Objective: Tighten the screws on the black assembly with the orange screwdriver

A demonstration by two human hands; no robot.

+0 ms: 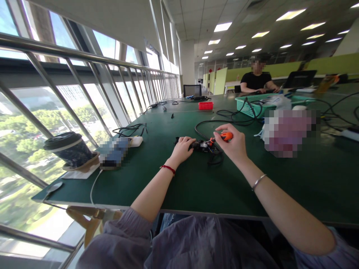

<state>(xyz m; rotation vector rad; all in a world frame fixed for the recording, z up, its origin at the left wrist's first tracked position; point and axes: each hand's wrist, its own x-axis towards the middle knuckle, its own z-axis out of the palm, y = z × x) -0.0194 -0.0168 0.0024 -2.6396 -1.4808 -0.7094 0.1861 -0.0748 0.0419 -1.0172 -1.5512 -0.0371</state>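
Note:
In the head view my right hand (pixel 235 144) is closed round the handle of an orange and black screwdriver (pixel 228 136), whose thin shaft points left. The shaft's tip meets or hangs just over a small black device (pixel 204 146) lying on the table; I cannot tell whether it touches. My left hand (pixel 183 149) grips the device's left end, fingers curled over it. Orange and pale parts show near the device's right side, partly behind my right fingers. A black cable runs by it, and the exact kind of device is too small to make out.
On the dark green table (pixel 157 175) stand a takeaway cup (pixel 74 151) at far left, a blurred phone (pixel 116 151), and a red box (pixel 205 106). Back right are a teal basket (pixel 249 106), loose cables and a blurred pink package (pixel 290 132). A person (pixel 256 80) sits opposite.

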